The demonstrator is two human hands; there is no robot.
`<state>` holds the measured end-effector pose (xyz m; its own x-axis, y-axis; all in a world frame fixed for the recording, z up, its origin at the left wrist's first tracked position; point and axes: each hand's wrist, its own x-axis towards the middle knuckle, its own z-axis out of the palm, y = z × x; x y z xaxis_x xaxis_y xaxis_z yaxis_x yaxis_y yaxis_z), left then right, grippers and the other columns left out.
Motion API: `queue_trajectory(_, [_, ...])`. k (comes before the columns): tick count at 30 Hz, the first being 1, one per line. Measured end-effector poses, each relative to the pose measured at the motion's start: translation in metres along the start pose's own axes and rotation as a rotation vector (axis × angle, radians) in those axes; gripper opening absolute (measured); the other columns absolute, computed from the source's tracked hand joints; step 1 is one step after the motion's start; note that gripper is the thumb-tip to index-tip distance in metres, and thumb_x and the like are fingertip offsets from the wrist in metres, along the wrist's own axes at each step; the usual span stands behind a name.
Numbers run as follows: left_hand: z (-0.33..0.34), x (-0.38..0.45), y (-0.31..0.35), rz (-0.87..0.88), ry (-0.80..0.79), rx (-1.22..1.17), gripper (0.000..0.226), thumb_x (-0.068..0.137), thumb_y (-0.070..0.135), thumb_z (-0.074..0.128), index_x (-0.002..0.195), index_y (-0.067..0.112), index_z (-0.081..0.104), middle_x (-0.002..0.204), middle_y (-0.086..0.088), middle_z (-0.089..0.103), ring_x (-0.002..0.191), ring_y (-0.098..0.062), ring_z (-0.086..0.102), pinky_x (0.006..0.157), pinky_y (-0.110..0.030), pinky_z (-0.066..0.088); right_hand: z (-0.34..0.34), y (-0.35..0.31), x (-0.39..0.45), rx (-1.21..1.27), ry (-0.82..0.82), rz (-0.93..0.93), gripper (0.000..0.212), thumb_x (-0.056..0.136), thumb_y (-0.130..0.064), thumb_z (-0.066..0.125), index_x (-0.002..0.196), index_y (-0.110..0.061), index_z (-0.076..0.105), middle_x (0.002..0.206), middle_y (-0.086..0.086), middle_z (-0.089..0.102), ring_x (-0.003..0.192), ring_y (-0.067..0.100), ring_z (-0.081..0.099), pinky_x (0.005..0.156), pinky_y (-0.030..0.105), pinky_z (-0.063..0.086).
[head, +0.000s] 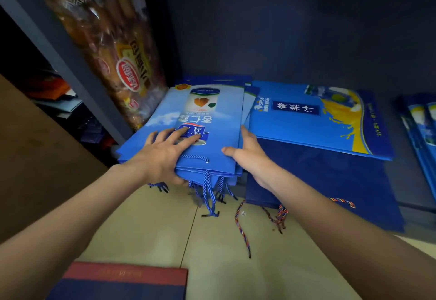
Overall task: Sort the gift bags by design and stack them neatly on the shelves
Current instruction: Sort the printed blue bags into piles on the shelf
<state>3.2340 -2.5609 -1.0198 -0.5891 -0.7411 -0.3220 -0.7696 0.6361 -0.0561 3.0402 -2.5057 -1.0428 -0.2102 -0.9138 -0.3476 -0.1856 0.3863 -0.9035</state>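
Your left hand grips the near edge of the light-blue almond-print paper gift bag stack on the dark shelf, fingers spread on top to flatten it. Your right hand presses straight fingers against its right side, probably squaring it clear of the yellow-splash blue bag beside it.

2 hands — 3 blue bag stacks, 1 red-navy box, 1 wrapped snack pkg

The person has two bare arms with no sleeves on them. The left hand and the right hand wear no gloves, rings or watch.
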Motion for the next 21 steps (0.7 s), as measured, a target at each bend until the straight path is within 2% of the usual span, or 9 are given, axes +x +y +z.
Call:
queue_trajectory(2, [0.003,0.003,-0.002,0.002,0.008,-0.008,0.112,0.066,0.060,0.070,0.146,0.040,-0.006,0.156,0.004,-0.005,0.142,-0.023,0.002,0.114,-0.043,0.006,-0.007,0.005,-0.005,-0.010,-0.063,0.013,0.081,0.089,-0.020,0.061,0.150,-0.023,0.009,0.156,-0.004,0.009,0.141,0.017,0.021,0.113,0.035,0.026])
queue_trajectory(6, [0.005,0.007,-0.003,-0.012,0.075,-0.101,0.109,0.064,0.058,0.073,0.146,0.043,0.002,0.156,0.005,0.003,0.141,-0.023,0.008,0.113,-0.045,0.012,-0.013,0.009,-0.004,0.102,-0.036,0.018,0.082,0.092,-0.017,0.056,0.150,-0.021,-0.002,0.154,-0.005,0.021,0.132,0.014,0.035,0.104,0.027,0.029])
queue_trajectory(10, [-0.001,0.013,-0.005,-0.030,0.051,-0.162,0.105,0.056,0.065,0.074,0.144,0.043,0.021,0.154,0.006,0.017,0.140,-0.025,0.018,0.112,-0.048,0.020,-0.011,0.012,0.004,0.157,-0.007,0.021,0.072,0.095,-0.012,0.050,0.150,-0.015,0.004,0.156,-0.002,0.015,0.141,0.017,0.021,0.109,0.027,0.022])
queue_trajectory(12, [-0.008,0.015,-0.009,-0.002,0.083,-0.307,0.093,0.050,0.068,0.073,0.134,0.045,0.039,0.146,0.008,0.038,0.133,-0.017,0.035,0.110,-0.040,0.029,-0.013,0.013,0.006,0.161,-0.003,0.017,0.069,0.096,-0.014,0.048,0.150,-0.014,0.006,0.156,-0.002,0.012,0.143,0.017,0.017,0.113,0.031,0.017])
queue_trajectory(14, [-0.021,0.015,-0.013,0.008,0.160,-0.476,0.073,0.059,0.051,0.081,0.126,0.037,0.053,0.130,0.011,0.055,0.118,-0.005,0.048,0.101,-0.021,0.034,-0.016,0.014,0.008,0.218,-0.023,0.050,0.068,0.097,-0.023,0.048,0.150,-0.014,0.007,0.157,-0.002,0.012,0.143,0.018,0.019,0.116,0.038,0.019])
queue_trajectory(15, [-0.027,0.016,-0.015,-0.003,0.197,-0.511,0.066,0.064,0.041,0.081,0.125,0.030,0.057,0.126,0.010,0.058,0.114,-0.004,0.050,0.098,-0.017,0.034,-0.018,0.015,0.009,0.249,-0.031,0.066,0.067,0.096,-0.028,0.048,0.150,-0.015,0.009,0.156,-0.001,0.015,0.141,0.019,0.023,0.115,0.041,0.023])
queue_trajectory(18, [-0.030,0.014,-0.016,-0.034,0.222,-0.505,0.069,0.068,0.044,0.078,0.129,0.021,0.054,0.129,0.003,0.056,0.117,-0.012,0.050,0.096,-0.020,0.034,-0.026,0.012,0.006,0.325,-0.068,0.108,0.056,0.097,-0.038,0.044,0.146,-0.017,0.028,0.150,0.000,0.034,0.132,0.021,0.041,0.106,0.044,0.039])
queue_trajectory(20, [-0.018,0.011,-0.008,0.008,0.100,-0.327,0.092,0.064,0.062,0.071,0.140,0.021,0.040,0.142,-0.001,0.043,0.127,-0.018,0.041,0.103,-0.028,0.032,-0.031,0.007,0.001,0.447,-0.129,0.145,0.049,0.097,-0.044,0.039,0.137,-0.017,0.042,0.138,-0.002,0.050,0.121,0.023,0.052,0.100,0.046,0.044])
queue_trajectory(21, [-0.008,0.010,-0.002,-0.002,0.022,-0.193,0.101,0.064,0.067,0.066,0.146,0.024,0.027,0.150,0.000,0.029,0.135,-0.021,0.031,0.109,-0.036,0.028,-0.033,0.005,-0.002,0.515,-0.151,0.167,0.050,0.097,-0.048,0.036,0.136,-0.018,0.044,0.135,-0.003,0.052,0.118,0.024,0.055,0.098,0.046,0.046])
